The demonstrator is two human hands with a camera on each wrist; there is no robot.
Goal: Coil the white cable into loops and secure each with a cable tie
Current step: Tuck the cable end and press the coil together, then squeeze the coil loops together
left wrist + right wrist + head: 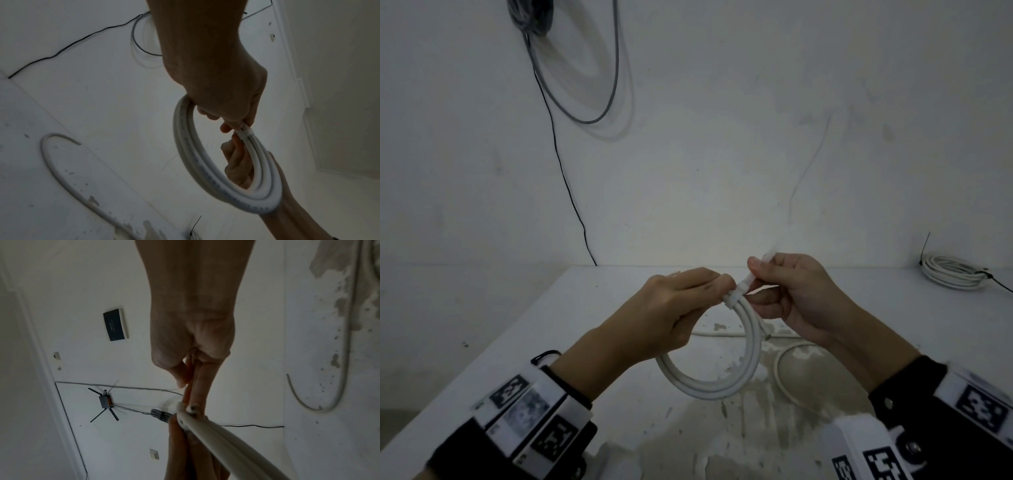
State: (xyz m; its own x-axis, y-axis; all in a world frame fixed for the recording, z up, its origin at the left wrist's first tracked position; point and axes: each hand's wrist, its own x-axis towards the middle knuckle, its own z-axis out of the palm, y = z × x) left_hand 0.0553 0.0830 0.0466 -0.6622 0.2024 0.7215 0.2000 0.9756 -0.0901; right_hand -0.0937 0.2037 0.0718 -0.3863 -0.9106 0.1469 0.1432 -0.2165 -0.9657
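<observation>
You stand at a white, paint-chipped table (482, 342) against a bare wall — room on every side. Above it, your left hand (671, 308) grips a coil of round white cable (722, 387). Your right hand (791, 294) pinches the white plastic tie (744, 284) wrapped around it (tail pointing up). Loosen your left grip and the loops may spring apart — or the tie slip.

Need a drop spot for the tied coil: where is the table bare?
Bare: the table's left part, beside the left hand. Crowded: under the held coil, where a loose cable lies; far right corner holds a finished coil.
</observation>
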